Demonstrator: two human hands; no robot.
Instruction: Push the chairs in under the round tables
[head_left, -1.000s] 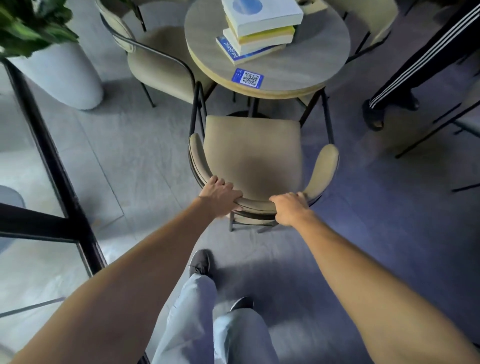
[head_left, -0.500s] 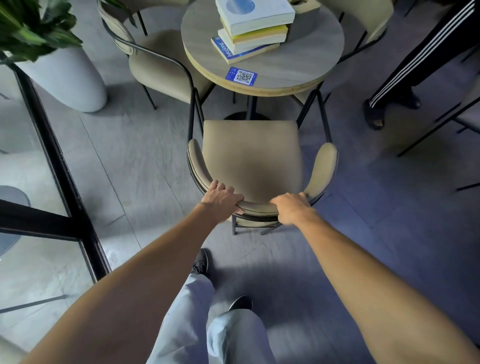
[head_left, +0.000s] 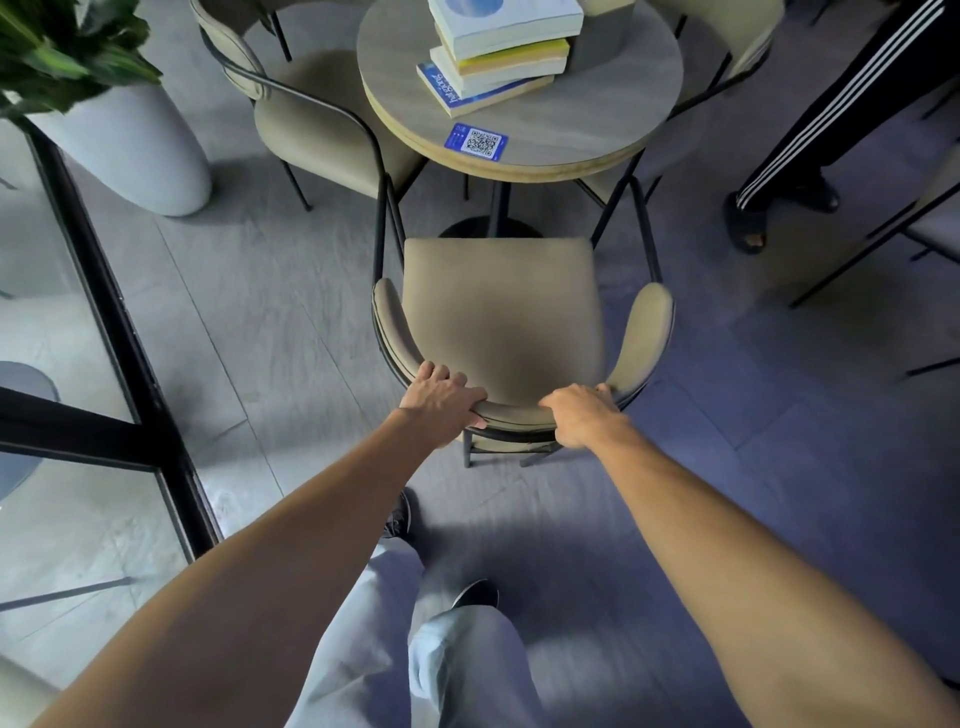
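Note:
A beige chair (head_left: 501, 306) with a curved padded backrest and black metal frame stands in front of me, facing a round wooden table (head_left: 597, 130). Its seat front lies just short of the table's near edge. My left hand (head_left: 441, 397) grips the left part of the backrest top. My right hand (head_left: 584, 413) grips the right part of the same backrest. Another beige chair (head_left: 317, 114) is tucked at the table's left, and a third (head_left: 727, 31) stands behind the table on the right.
A stack of books (head_left: 498, 52) and a blue QR card (head_left: 477, 140) lie on the table. A white planter (head_left: 130, 150) stands at left beside a black-framed glass partition (head_left: 124, 322). Another person's leg (head_left: 831, 109) stands at right, near a further chair frame (head_left: 893, 234).
The chair has slid a little forward toward the table, and I have stepped after it. Both hands keep the same grip on the backrest.

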